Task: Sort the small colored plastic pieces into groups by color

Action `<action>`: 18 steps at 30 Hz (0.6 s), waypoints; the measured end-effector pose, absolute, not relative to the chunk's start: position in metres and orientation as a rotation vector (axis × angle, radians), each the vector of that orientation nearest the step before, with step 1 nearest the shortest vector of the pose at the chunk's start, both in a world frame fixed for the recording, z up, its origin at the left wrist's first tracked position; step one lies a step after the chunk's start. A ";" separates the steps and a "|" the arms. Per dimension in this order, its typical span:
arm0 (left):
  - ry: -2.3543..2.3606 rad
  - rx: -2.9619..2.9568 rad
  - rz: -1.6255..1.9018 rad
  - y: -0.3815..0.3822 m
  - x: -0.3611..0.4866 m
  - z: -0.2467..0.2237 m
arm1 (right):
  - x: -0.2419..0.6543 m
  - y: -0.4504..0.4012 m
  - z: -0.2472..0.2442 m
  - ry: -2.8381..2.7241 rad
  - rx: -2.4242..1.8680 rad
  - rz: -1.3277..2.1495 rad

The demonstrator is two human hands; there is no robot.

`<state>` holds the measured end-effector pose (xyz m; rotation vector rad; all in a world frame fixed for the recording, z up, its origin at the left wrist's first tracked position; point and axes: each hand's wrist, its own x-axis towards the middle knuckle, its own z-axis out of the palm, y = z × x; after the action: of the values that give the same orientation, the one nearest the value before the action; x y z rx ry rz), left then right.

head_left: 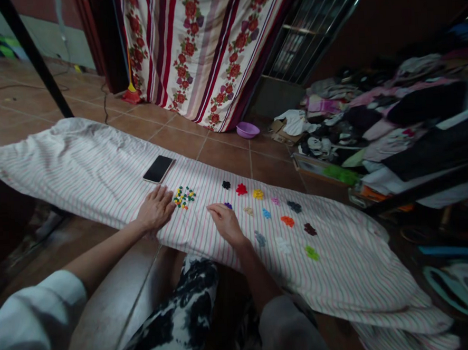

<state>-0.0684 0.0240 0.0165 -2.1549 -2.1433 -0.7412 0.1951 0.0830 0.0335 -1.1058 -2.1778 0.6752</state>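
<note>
My left hand (155,208) lies flat on the striped cloth, its fingers stretched out beside a mixed pile of small green, yellow and orange pieces (184,197). To the right of that pile, my right hand (226,224) is closed, thumb and fingers pressed together; whatever they hold, if anything, is too small to make out. A purple pile (228,205) shows partly behind the right hand. Farther right are several piles sorted by colour, among them a black pile (226,185), a red pile (241,189), a yellow pile (258,194) and an orange pile (287,221).
A dark-screened phone (158,169) rests on the striped cloth (99,167) beyond my left hand. Past the cloth's far edge, a purple basin (247,130) stands on the tiled floor near a floral curtain (206,50). Heaped clothes (372,108) fill the right side.
</note>
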 end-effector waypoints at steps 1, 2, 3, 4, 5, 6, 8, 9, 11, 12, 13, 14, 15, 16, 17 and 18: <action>-2.140 -2.184 -0.691 0.025 -0.068 0.017 | 0.190 0.083 0.033 -2.188 -1.111 0.681; -2.138 -2.207 -0.632 0.026 -0.067 0.017 | 0.186 0.083 0.034 -2.198 -1.113 0.686; -2.136 -2.222 -0.580 0.026 -0.067 0.016 | 0.181 0.083 0.034 -2.207 -1.113 0.691; -2.139 -2.220 -0.555 0.026 -0.066 0.015 | 0.176 0.084 0.034 -2.215 -1.112 0.695; -2.141 -2.213 -0.542 0.026 -0.066 0.014 | 0.171 0.085 0.034 -2.220 -1.114 0.694; -2.141 -2.205 -0.536 0.026 -0.065 0.013 | 0.166 0.087 0.034 -2.224 -1.123 0.689; -2.130 -2.193 -0.531 0.026 -0.064 0.012 | 0.157 0.091 0.035 -2.227 -1.160 0.665; -2.123 -2.186 -0.531 0.026 -0.064 0.011 | 0.153 0.094 0.035 -2.225 -1.183 0.649; -2.115 -2.169 -0.539 0.026 -0.063 0.011 | 0.144 0.099 0.035 -2.222 -1.227 0.612; -2.116 -2.159 -0.546 0.026 -0.063 0.010 | 0.140 0.102 0.035 -2.226 -1.244 0.595; -2.119 -2.149 -0.555 0.025 -0.062 0.010 | 0.136 0.104 0.036 -2.234 -1.259 0.578; -2.121 -2.141 -0.564 0.025 -0.062 0.010 | 0.131 0.107 0.036 -2.246 -1.276 0.561; -2.121 -2.137 -0.574 0.025 -0.062 0.009 | 0.127 0.109 0.037 -2.261 -1.297 0.544; -2.121 -2.137 -0.584 0.025 -0.062 0.009 | 0.123 0.111 0.038 -2.279 -1.319 0.527; -2.121 -2.138 -0.593 0.025 -0.062 0.009 | 0.119 0.113 0.039 -2.298 -1.344 0.510; -2.121 -2.140 -0.601 0.025 -0.062 0.009 | 0.115 0.115 0.039 -2.315 -1.371 0.493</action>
<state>-0.0620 0.0251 0.0085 -2.1400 -2.1207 -0.6014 0.1151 0.1150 0.0395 -1.3707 -2.3149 0.4930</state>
